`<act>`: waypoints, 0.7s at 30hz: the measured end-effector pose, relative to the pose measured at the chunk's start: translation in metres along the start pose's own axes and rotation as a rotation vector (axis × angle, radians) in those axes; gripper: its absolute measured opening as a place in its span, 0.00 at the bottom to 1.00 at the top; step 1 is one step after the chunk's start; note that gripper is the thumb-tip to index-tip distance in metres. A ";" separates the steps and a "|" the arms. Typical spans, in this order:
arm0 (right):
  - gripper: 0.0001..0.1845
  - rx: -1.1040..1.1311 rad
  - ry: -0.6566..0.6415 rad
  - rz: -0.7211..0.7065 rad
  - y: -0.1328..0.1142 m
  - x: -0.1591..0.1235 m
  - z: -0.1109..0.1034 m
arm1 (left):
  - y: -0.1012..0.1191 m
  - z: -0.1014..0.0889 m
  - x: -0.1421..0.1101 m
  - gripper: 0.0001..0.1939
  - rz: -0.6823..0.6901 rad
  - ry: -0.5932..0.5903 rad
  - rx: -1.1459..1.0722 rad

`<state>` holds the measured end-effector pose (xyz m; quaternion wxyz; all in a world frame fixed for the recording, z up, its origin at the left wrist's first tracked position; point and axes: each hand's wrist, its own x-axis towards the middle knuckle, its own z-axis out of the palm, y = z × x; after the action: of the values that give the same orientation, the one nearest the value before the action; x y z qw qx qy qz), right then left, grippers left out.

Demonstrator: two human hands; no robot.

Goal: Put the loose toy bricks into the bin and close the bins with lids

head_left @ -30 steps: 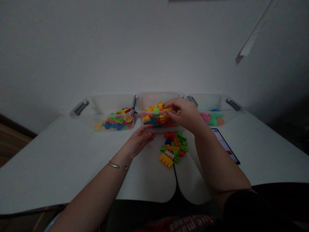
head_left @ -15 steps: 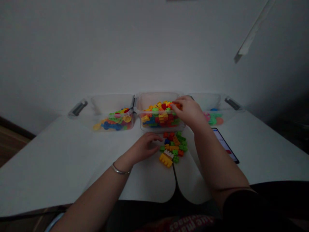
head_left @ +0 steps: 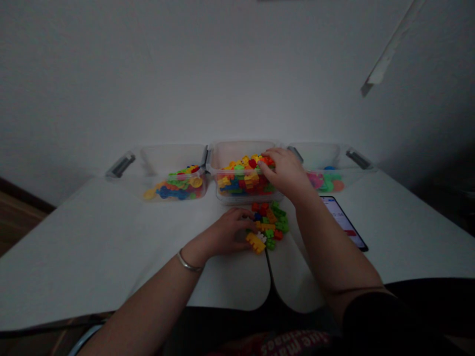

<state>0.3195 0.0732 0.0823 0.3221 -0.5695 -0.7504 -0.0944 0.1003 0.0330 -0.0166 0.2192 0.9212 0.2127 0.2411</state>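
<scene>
My left hand rests at the left edge of a small pile of toy building bricks on the table, its fingers spread and curved. Its fingertips reach in among the bricks, close to a white brick and a large yellow brick. My right hand lies over the right rim of the middle clear bin, which is heaped with colourful bricks. Thumb and fingers there are apart, with orange bricks showing between them; no brick is plainly gripped. Its palm side is hidden.
A left clear bin holds colourful plastic pieces; a right clear bin holds pink, green and orange ones. A lit phone lies beside my right forearm. The white table has a dark gap at its front edge. A wall stands behind.
My left hand has moved right, its fingers now in among the loose bricks. My right hand has shifted slightly left over the middle bin.
</scene>
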 end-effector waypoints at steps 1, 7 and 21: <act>0.21 0.005 0.005 -0.006 0.000 0.000 0.000 | 0.000 0.000 0.000 0.16 0.000 0.006 0.005; 0.21 0.025 0.032 -0.034 -0.001 0.000 0.001 | -0.003 -0.004 0.000 0.17 -0.038 0.017 0.126; 0.18 0.072 0.051 -0.110 -0.004 -0.002 0.000 | -0.014 -0.012 0.001 0.15 -0.243 0.104 0.266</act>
<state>0.3159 0.0700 0.0822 0.3559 -0.5130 -0.7748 -0.0994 0.0904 0.0481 -0.0135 0.1119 0.8958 0.3635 0.2299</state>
